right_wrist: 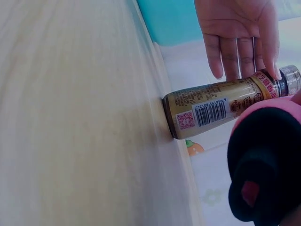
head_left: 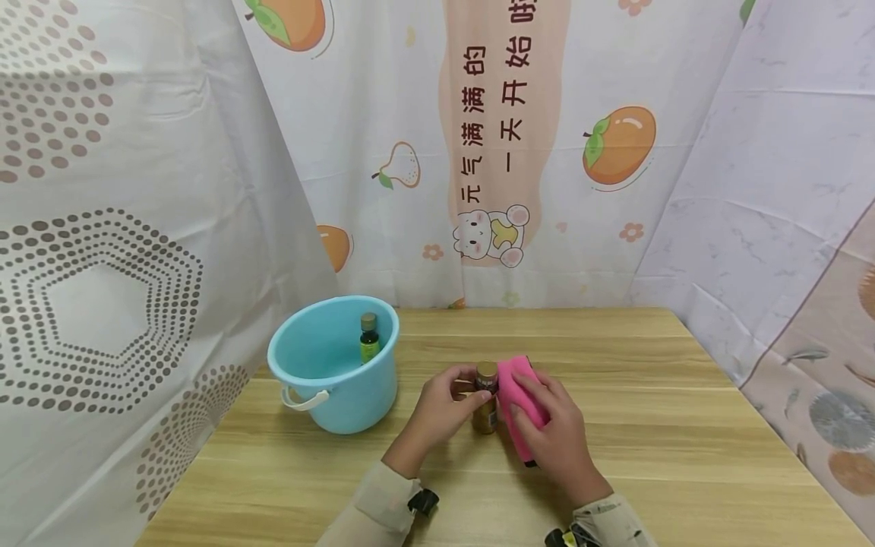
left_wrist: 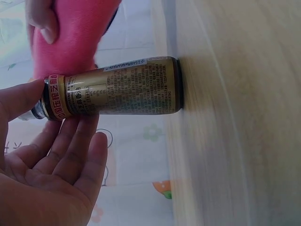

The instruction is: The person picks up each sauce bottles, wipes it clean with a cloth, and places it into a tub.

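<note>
A small glass bottle (head_left: 485, 420) with a gold label stands upright on the wooden table. My left hand (head_left: 443, 409) pinches it near the neck, thumb on one side and fingers on the other. The label's small print (left_wrist: 136, 89) faces the left wrist camera, while a barcode (right_wrist: 211, 113) shows in the right wrist view. My right hand (head_left: 557, 431) grips a soft pink fabric piece (head_left: 509, 380) with a black end (right_wrist: 263, 155). This piece lies right against the bottle's upper part; the right palm is hidden.
To the left, a light blue bucket (head_left: 355, 403) with a white handle (head_left: 304, 400) stands on the table (head_left: 656, 425). Inside it is a dark bottle (head_left: 369, 339) with a green-yellow label. Printed curtains (head_left: 424, 99) hang behind the table and along both sides.
</note>
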`<action>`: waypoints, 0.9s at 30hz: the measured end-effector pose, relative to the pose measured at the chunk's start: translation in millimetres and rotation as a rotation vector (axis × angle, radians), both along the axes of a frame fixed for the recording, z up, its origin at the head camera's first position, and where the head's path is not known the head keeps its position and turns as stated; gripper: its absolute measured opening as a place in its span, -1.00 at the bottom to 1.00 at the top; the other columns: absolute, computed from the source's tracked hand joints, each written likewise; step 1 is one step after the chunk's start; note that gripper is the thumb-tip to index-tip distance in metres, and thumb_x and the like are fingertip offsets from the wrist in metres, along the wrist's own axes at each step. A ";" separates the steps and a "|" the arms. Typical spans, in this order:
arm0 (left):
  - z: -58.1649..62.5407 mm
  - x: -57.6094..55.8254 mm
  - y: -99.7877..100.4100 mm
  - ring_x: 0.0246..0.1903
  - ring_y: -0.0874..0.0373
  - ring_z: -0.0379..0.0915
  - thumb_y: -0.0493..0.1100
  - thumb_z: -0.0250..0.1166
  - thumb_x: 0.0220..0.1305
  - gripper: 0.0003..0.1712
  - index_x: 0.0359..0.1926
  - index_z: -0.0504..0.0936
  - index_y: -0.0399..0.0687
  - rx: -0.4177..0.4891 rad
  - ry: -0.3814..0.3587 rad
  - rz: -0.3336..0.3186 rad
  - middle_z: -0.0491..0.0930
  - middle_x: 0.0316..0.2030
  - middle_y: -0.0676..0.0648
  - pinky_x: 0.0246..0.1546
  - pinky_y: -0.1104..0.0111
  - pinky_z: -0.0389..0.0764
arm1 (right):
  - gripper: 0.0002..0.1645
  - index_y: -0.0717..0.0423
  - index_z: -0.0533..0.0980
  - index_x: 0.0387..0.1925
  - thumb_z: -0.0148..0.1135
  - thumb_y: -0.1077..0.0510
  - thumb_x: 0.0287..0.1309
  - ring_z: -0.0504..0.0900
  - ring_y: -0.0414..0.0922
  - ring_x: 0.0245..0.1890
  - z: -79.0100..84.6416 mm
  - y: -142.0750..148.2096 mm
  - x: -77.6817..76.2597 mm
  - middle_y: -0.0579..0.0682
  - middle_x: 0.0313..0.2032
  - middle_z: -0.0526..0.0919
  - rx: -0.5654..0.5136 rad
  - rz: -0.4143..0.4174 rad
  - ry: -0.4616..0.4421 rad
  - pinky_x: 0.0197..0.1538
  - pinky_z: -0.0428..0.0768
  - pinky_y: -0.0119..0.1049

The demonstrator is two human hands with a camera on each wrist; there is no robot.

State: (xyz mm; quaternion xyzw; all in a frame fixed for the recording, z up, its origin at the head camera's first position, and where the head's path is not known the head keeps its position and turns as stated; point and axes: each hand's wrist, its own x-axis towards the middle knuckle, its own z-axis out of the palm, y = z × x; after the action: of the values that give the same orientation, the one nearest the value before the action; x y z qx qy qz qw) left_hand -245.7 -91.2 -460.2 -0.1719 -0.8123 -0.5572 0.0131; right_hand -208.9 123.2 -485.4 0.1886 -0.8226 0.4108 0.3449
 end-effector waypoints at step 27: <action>6.1 1.9 0.4 0.05 0.18 0.60 0.15 0.42 0.35 -0.56 0.17 0.69 0.14 -0.049 0.048 0.019 0.71 -0.01 0.16 0.01 0.24 0.63 | -0.44 -0.04 0.66 0.21 0.46 0.27 0.16 0.63 -0.10 -0.11 -1.5 -0.4 1.2 0.07 0.17 0.62 0.071 0.007 -0.265 -0.22 0.70 -0.38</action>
State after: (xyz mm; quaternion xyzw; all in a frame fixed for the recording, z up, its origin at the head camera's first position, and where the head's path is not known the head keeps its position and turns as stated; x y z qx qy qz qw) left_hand -243.8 -90.8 -454.1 -0.1780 -0.8266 -0.5328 0.0338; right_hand -207.7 122.8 -486.9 0.1479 -0.8743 0.4039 0.2250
